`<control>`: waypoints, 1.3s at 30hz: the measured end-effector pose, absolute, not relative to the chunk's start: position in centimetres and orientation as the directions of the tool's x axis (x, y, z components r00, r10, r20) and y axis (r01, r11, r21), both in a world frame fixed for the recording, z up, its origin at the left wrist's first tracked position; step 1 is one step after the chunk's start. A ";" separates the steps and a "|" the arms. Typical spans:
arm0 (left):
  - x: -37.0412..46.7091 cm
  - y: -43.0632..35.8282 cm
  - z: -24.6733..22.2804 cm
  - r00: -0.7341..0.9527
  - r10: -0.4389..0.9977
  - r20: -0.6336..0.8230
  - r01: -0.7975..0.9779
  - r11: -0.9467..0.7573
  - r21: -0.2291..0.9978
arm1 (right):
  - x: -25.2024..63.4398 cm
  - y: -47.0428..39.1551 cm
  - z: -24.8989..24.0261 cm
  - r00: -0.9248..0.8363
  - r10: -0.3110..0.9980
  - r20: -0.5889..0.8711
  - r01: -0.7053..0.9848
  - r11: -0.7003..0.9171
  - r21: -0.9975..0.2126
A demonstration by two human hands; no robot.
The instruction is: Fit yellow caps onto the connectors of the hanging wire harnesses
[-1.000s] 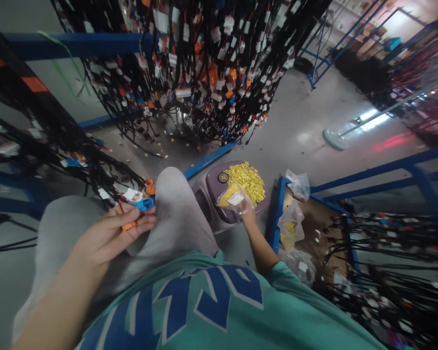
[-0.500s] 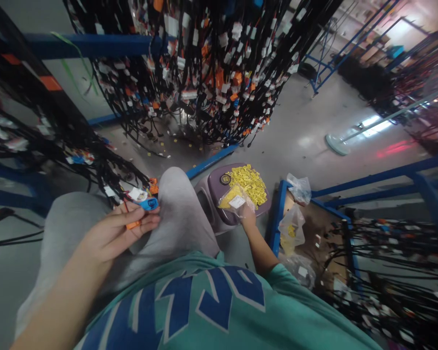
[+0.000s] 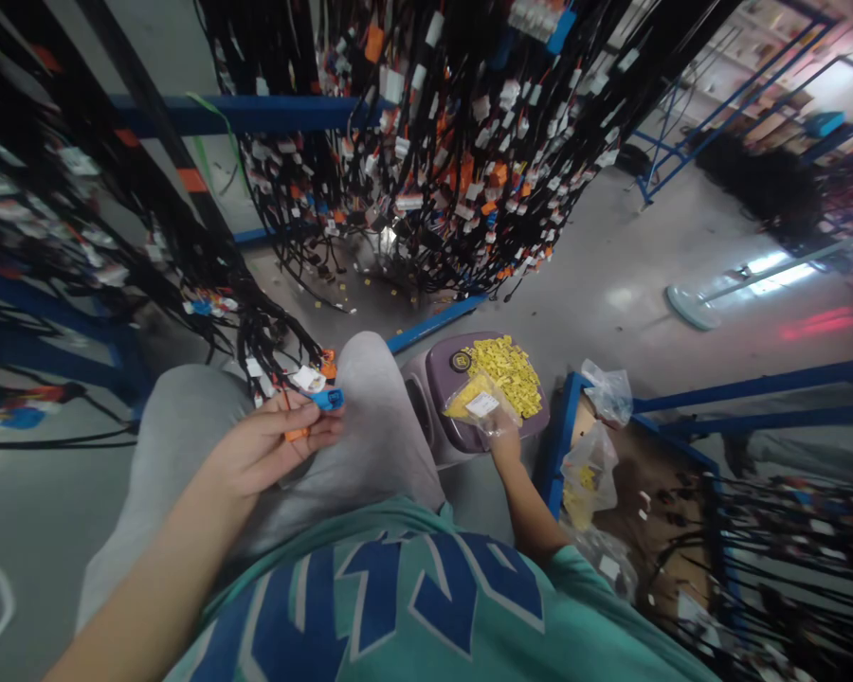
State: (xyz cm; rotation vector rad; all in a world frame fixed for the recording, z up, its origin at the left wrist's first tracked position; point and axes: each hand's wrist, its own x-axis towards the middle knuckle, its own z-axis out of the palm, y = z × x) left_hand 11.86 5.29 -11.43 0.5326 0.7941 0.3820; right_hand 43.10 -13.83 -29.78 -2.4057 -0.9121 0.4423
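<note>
My left hand [image 3: 277, 440] is closed on a blue connector [image 3: 328, 399] at the end of a wire bundle, above my lap. An orange connector [image 3: 297, 434] shows between its fingers, and a white connector [image 3: 308, 379] lies just beyond them. My right hand [image 3: 501, 431] is at a clear plastic bag [image 3: 481, 402] with yellow pieces and a white label, its fingers partly hidden by the bag. The bag rests on a purple-topped stool [image 3: 441, 365], beside a heap of small yellow pieces [image 3: 508, 374].
Thick bundles of black cables with connectors [image 3: 426, 189] hang from blue frames [image 3: 248, 114] ahead and to the left. Right of the stool, a blue-edged shelf [image 3: 560, 455] holds plastic bags [image 3: 589, 478]. A round-based stand [image 3: 691, 308] is on the floor farther right.
The whole view has shifted, so everything appears further right and slightly lower. Both hands keep nearly the same places relative to the connectors and the bag.
</note>
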 end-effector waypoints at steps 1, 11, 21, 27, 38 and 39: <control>11.8 5.3 -11.4 0.649 0.512 -0.563 -0.127 0.802 0.583 | 42.9 -13.9 -29.7 0.736 0.670 -0.093 0.489 -0.622 -0.611; 11.6 5.6 -12.5 0.778 0.422 -0.465 -0.152 0.845 0.513 | 42.1 -17.5 -28.0 0.819 0.453 -0.351 -0.002 -0.611 -0.792; 11.8 4.5 -12.5 0.832 0.396 -0.388 -0.214 0.875 0.435 | 36.5 -14.4 -18.6 0.349 0.748 -0.565 -0.261 -0.501 -0.825; 11.2 3.9 -12.0 0.856 0.400 -0.328 -0.236 0.866 0.441 | 30.3 -7.1 -12.5 0.192 0.950 -0.246 -0.232 -0.200 -0.952; 10.7 3.4 -12.3 0.867 0.438 -0.239 -0.285 0.828 0.483 | 24.9 -3.2 -9.8 0.157 0.954 0.256 0.231 0.216 -0.949; 10.7 3.4 -12.3 0.866 0.441 -0.237 -0.287 0.826 0.486 | 24.7 -3.2 -9.8 0.156 0.948 0.276 0.266 0.228 -0.936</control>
